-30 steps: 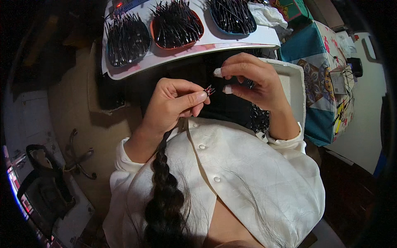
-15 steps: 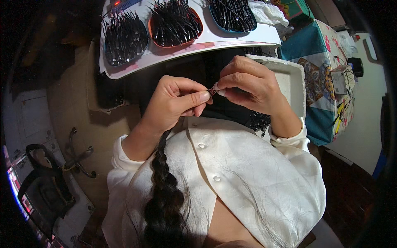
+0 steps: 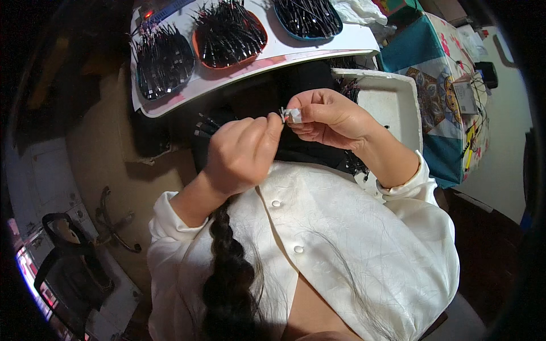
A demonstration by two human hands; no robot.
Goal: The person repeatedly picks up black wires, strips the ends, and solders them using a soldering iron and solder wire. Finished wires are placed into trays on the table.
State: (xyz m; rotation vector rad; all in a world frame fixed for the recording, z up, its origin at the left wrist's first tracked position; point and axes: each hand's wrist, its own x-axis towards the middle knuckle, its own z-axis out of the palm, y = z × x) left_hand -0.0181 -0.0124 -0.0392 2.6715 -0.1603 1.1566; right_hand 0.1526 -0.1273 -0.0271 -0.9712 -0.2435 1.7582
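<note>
My left hand (image 3: 242, 148) is closed, back of the hand up, its fingertips pinching thin wires whose coloured ends (image 3: 284, 116) show at the fingertips. Against them, my right hand (image 3: 333, 120) pinches a small white piece (image 3: 294, 116), which looks like folded tape or paper. The two hands nearly meet over my dark lap. Black cables with metal plug ends (image 3: 206, 126) stick out beyond my left hand; whether that hand holds them is hidden.
On the white table (image 3: 242, 74) ahead, a red tray (image 3: 264, 42) and a blue tray (image 3: 340, 28) hold heaps of black cables; another cable heap (image 3: 165, 62) lies left. A white foam box (image 3: 414, 105) stands right, beside a cloth-covered stand (image 3: 398, 51).
My left hand has turned back-up, and the right hand has moved slightly lower. The white piece shows more plainly, and plug ends have appeared beyond the left hand. The whole view has shifted a little.
</note>
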